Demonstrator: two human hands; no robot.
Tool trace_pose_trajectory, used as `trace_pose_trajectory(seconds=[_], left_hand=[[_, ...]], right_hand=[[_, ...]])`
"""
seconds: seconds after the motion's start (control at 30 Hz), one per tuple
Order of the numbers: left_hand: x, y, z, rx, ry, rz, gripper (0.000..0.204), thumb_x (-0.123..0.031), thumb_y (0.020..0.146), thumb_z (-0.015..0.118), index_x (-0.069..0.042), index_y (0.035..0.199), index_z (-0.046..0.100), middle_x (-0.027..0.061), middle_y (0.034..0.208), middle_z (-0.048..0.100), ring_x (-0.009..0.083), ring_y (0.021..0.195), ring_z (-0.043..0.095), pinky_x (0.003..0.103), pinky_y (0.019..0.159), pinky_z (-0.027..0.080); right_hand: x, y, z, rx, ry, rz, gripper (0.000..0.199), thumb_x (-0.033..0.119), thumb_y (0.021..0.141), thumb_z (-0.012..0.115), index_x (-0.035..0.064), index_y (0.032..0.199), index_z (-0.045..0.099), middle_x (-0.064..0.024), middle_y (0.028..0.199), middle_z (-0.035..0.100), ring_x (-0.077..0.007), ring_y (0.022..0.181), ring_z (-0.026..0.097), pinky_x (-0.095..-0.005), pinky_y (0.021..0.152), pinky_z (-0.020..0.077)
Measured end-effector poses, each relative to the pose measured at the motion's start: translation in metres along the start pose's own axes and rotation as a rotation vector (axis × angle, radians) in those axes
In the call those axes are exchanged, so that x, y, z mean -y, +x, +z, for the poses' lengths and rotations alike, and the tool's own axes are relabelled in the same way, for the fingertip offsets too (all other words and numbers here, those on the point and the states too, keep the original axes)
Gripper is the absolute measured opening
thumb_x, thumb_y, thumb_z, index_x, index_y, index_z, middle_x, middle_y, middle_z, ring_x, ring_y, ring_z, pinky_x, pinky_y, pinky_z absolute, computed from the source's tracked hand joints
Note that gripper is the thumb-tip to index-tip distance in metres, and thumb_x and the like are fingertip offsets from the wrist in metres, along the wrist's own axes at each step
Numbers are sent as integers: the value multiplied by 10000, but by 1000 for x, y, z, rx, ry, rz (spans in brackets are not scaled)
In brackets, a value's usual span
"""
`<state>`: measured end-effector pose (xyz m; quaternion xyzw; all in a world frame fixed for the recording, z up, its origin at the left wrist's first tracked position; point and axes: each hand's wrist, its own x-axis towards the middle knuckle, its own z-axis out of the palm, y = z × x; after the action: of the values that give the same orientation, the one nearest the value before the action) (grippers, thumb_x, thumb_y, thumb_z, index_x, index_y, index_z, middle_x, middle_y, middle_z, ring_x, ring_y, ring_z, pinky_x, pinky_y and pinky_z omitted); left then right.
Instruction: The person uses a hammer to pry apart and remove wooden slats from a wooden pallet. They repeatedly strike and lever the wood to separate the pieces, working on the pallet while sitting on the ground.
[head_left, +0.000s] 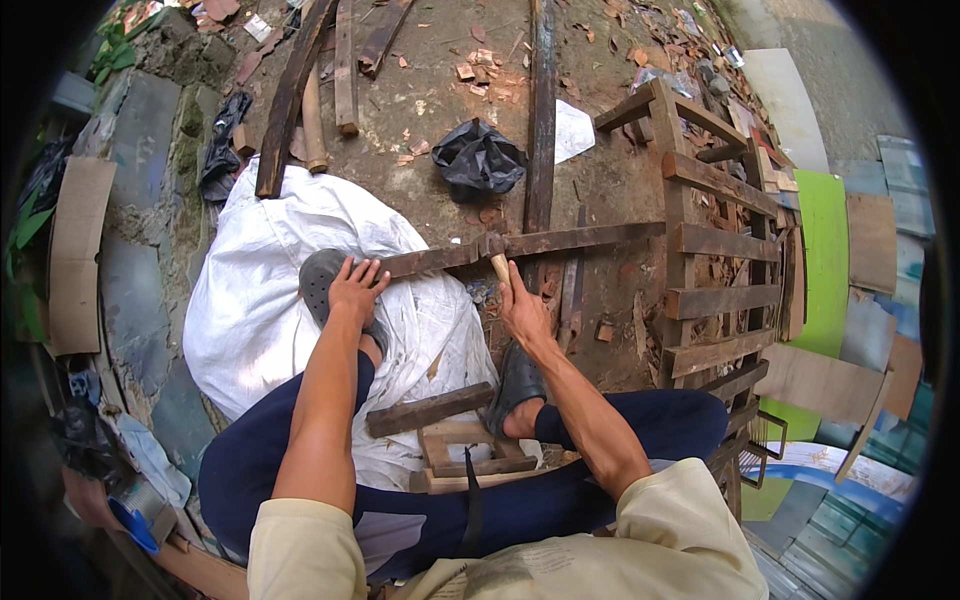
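A long, dark wooden plank (575, 240) stretches across in front of me, from beside my grey clog (318, 285) toward the slatted wooden frame on the right. My left hand (355, 292) lies with its fingers spread over the clog and the plank's left end. In my right hand (525, 312) is the pale wooden handle of a hammer (500, 262), with the fingers wrapped round it. The hammer's head meets the plank near its middle; whether a nail is under it cannot be seen. My other clog (517, 375) stands near the right wrist.
A slatted wooden frame (722, 300) stands at the right. Under my left foot lies a white sack (260, 270). Short wood pieces (430, 408) lie between my legs. Beyond are a black plastic bag (478, 160), long beams (541, 110) and scattered wood chips.
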<state>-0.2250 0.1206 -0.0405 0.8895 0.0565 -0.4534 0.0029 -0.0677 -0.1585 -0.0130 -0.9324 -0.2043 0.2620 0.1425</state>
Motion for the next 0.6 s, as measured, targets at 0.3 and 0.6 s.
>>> trace_pose_trajectory(seconds=[0.3, 0.6], left_hand=[[-4, -1, -5, -16, 14, 10, 716, -279, 966, 467, -326, 1585, 110, -57, 1664, 58, 127, 1524, 82, 434, 1230, -30], [0, 1, 2, -3, -17, 9, 714, -273, 965, 465, -321, 1585, 114, -51, 1664, 57, 136, 1526, 79, 436, 1229, -36]], right_hand=[[-12, 4, -17, 42, -131, -141, 564, 432, 1001, 498, 282, 1522, 343, -235, 822, 655, -419, 665, 639, -531, 632, 511], [-24, -1, -114, -93, 933, 277, 580, 367, 939, 680, 87, 1402, 471, -25, 748, 552, -103, 485, 539, -252, 362, 408]])
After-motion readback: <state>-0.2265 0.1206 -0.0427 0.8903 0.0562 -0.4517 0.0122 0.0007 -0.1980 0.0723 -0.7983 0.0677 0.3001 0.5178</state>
